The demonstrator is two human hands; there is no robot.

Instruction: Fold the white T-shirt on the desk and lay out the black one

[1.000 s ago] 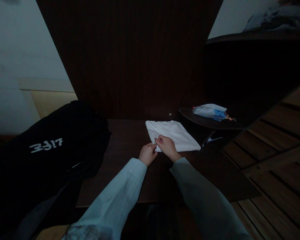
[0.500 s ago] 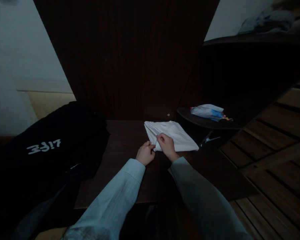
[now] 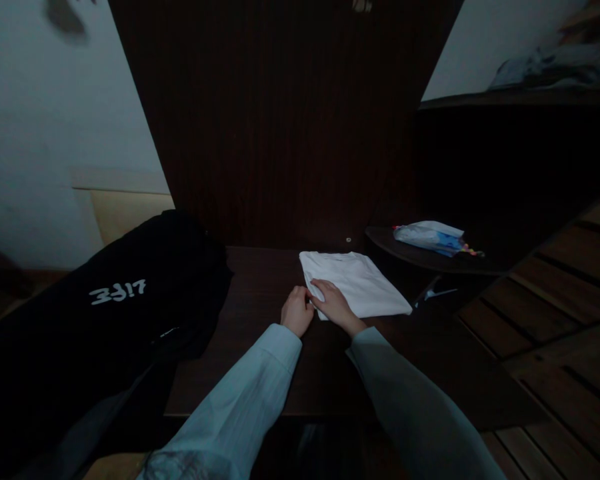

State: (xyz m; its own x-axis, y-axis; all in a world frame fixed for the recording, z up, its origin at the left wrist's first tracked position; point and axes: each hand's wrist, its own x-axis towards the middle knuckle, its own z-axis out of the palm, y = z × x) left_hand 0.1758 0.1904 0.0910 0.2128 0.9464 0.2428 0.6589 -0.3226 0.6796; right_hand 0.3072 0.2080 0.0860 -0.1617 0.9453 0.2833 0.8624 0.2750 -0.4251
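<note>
A white cloth (image 3: pixel 363 283), folded into a flat, four-sided bundle, lies on the dark wooden surface. At its near left edge, my left hand (image 3: pixel 297 312) has its fingers curled in and closed on the cloth's border; the fingertips are partly hidden. My right hand (image 3: pixel 334 305) rests on the near left part of the cloth, fingers stretched out and lying flat, its thumb close to the left hand's fingers. Few creases show on the cloth's top.
Black clothing with white lettering (image 3: pixel 117 292) is heaped on the left. To the right, a small corner shelf (image 3: pixel 387 243) bears a white and blue plastic packet (image 3: pixel 430 237). A dark upright panel (image 3: pixel 280 133) stands behind. Wooden slats (image 3: pixel 545 300) lie at the far right.
My right hand has gone from a closed pinch to stretched fingers lying on the cloth. The cloth's left side looks flatter. The whole view has shifted slightly.
</note>
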